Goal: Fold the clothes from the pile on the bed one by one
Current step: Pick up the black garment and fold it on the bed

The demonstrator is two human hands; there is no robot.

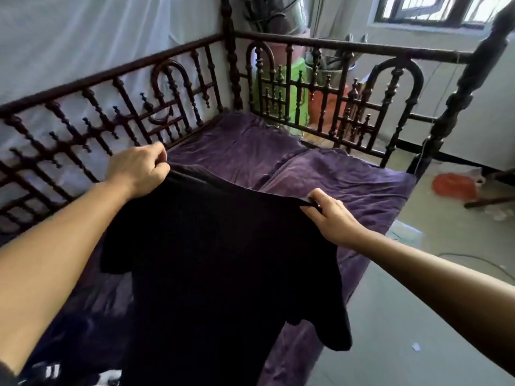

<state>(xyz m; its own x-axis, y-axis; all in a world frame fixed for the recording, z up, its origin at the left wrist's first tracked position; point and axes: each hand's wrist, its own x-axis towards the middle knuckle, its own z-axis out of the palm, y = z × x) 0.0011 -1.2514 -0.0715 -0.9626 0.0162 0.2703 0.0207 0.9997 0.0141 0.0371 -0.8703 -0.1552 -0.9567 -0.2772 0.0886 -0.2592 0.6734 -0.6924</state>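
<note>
Left hand (139,168): fingers curled, pinching one shoulder of black T-shirt (223,260), knuckles up, close to spindle bed rail (111,107). Right hand (328,215): thumb & fingers clamped on opposite shoulder, lower in view & nearer open side of bed. T-shirt, qty 1: held up off purple bed cover (348,174), shoulder line stretched hand to hand w/ slight sag at middle; long axis drops from that line toward the wearer, hem out of view at btm. Short sleeves (331,316), qty 2, one hanging under each hand. Judgement: next move prob. lays it flat; free cover lies beyond & under the hands, so shirt must go fwd & down, collar end far. Hands, qty 2, both occupied. Pile: poss. the dark/white cloth (50,369) at btm-left corner, too cut off to count. Beyond rail: green plastic item (295,87), qty 1; orange item (451,185) on floor, qty 1.
</note>
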